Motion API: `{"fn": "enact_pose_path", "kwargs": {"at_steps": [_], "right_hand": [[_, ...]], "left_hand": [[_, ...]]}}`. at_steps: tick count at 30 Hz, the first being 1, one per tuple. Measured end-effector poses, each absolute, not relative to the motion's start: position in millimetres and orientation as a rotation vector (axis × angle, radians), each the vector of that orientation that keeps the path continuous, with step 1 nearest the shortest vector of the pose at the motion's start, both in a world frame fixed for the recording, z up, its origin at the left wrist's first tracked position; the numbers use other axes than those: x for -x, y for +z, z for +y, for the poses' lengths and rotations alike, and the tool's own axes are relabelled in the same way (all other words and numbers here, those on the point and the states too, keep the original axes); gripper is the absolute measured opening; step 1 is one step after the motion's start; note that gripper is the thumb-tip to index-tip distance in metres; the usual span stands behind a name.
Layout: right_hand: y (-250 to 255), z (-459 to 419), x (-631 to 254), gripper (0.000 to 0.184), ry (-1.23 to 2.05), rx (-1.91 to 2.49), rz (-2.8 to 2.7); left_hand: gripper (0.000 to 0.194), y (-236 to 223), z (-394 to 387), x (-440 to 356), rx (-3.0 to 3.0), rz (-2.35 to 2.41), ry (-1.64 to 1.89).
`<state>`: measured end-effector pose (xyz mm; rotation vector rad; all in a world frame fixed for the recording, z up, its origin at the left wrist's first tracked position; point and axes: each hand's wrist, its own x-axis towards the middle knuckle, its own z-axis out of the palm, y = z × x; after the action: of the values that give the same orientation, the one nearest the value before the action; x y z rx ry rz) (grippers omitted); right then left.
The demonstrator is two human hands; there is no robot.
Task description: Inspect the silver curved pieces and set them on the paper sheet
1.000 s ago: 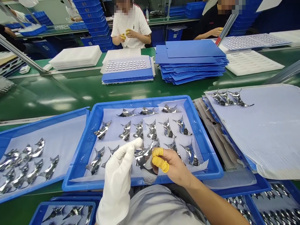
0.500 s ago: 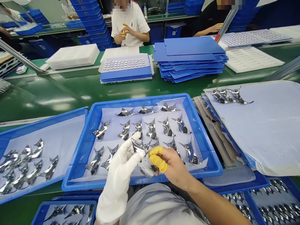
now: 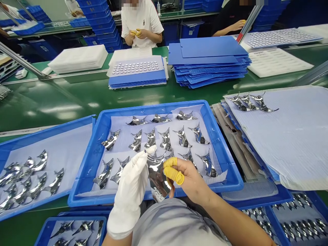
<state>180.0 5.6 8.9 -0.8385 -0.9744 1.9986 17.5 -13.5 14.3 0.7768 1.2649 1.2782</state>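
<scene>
A shiny curved chrome part with pointed corners is held up between my hands, above the near edge of a blue tray. My left hand, in a white glove, grips its left edge. Yellow finger covers sit on the thumb and a finger of my right hand, which pinches the right side of the part. In the tray, several similar chrome parts lie in rows on a white sheet. My hands hide some of the nearest row.
Left stands another blue tray with chrome parts. On the right, a white sheet over stacked boards bears three parts. Blue sheets are piled behind, near a co-worker in a white shirt. More filled trays sit below the bench.
The chrome part has been turned so its broad shiny face shows more fully. My left thumb has moved off its front, to the left edge. The co-worker's hands have lowered.
</scene>
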Motion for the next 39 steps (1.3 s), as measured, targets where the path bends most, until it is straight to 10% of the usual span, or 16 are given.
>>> {"fn": "enact_pose_path", "kwargs": {"at_steps": [8, 23, 39], "right_hand": [[12, 7, -179, 0.028, 1.997, 0.857, -0.941], [1, -1, -164, 0.043, 2.225, 0.770, -0.531], [2, -2, -158, 0.043, 2.210, 0.758, -0.392]], "left_hand": [[0.096, 24, -10, -21, -0.805, 1.103, 1.012], [0.020, 23, -4, -36, -0.640, 1.289, 1.375], [0.031, 24, -1, -35, -0.783, 1.445, 1.323]]}}
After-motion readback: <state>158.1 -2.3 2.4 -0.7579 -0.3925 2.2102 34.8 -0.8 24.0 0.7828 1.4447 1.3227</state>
